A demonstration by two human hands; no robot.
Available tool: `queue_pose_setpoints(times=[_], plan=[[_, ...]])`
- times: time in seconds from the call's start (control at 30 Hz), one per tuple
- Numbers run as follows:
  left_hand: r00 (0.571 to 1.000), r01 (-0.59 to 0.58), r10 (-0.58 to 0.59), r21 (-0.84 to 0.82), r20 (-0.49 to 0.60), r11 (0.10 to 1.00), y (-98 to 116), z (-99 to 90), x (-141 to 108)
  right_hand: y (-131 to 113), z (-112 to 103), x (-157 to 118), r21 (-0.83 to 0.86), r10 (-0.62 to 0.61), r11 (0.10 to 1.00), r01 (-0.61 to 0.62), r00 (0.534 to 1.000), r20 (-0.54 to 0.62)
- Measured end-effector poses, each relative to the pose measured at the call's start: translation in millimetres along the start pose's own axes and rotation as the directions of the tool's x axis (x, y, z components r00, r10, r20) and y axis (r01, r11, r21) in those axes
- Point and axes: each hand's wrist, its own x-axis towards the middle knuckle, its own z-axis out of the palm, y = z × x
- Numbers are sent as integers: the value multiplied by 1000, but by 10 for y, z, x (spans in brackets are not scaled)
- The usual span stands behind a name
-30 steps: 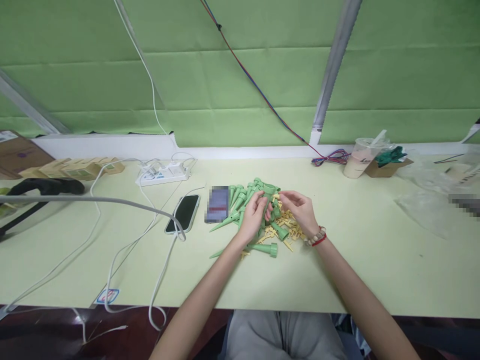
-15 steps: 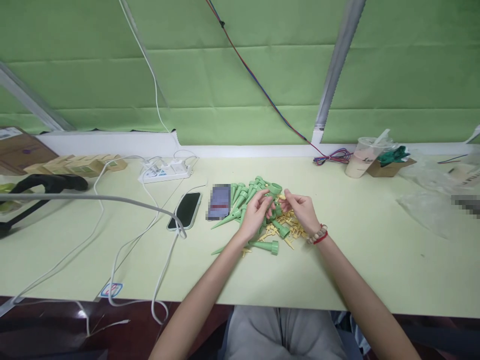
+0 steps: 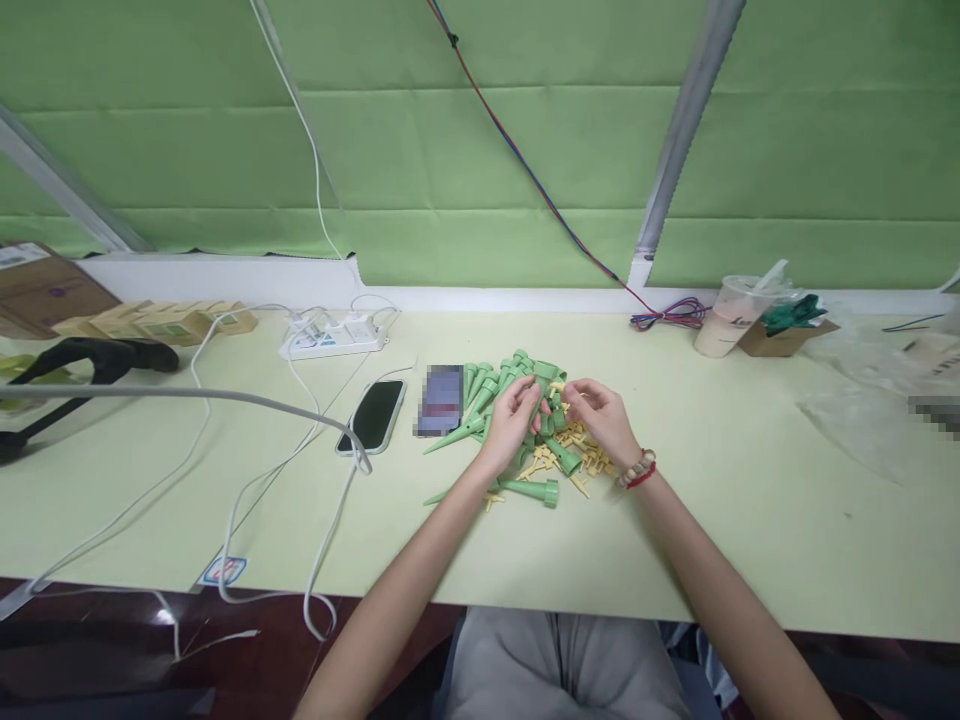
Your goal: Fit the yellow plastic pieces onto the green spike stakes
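Observation:
My left hand [image 3: 511, 425] is closed around a green plastic watering spike [image 3: 552, 371], its wide end pointing up and to the right. Facing it, my right hand [image 3: 602, 415] pinches a small yellow plastic valve [image 3: 557, 389] close to the spike; whether the two parts touch, I cannot tell. Beneath and behind my hands lies a pile of green spikes [image 3: 480, 388], partly covered by my left hand. Small yellow valves [image 3: 592, 455] are scattered under my right hand. One loose spike [image 3: 531, 490] lies in front of the pile.
Left of the pile lie a phone with a pixelated screen [image 3: 441, 400] and a dark phone [image 3: 375, 416]. White cables run from a power strip [image 3: 334, 338] across the left side. A drink cup [image 3: 729, 318], small cardboard box [image 3: 780, 341] and clear plastic bag [image 3: 855, 425] stand right.
The green spike's wide end has tilted between my hands, its round opening less visible. My right fingers have shifted slightly around the yellow valve. The whole view has moved a little.

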Motion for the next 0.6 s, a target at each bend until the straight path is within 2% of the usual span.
queue_pose_setpoints(times=[0.07,0.23,0.3,0.4,0.47,0.6], plan=[[1000,-2,2,2,4,1000,3,0,3,-2,0,-14,-37,-42,998,42,999,15],[999,7,-6,-25,53,1000,-2,29,-22,13,-3,-54,-312,-198,928,202,979,44],[997,-13,14,-24,76,1000,1,42,-34,33,4,-45,-289,-197,936,200,980,42],[994,-51,50,11,100,999,18,46,-39,50,23,-21,-79,-79,993,86,993,88],[994,-45,43,20,98,999,32,40,-35,39,31,-22,-22,-44,999,47,993,109],[998,19,-19,-1,59,1000,46,29,-19,-11,20,-74,-279,-141,949,145,989,35]])
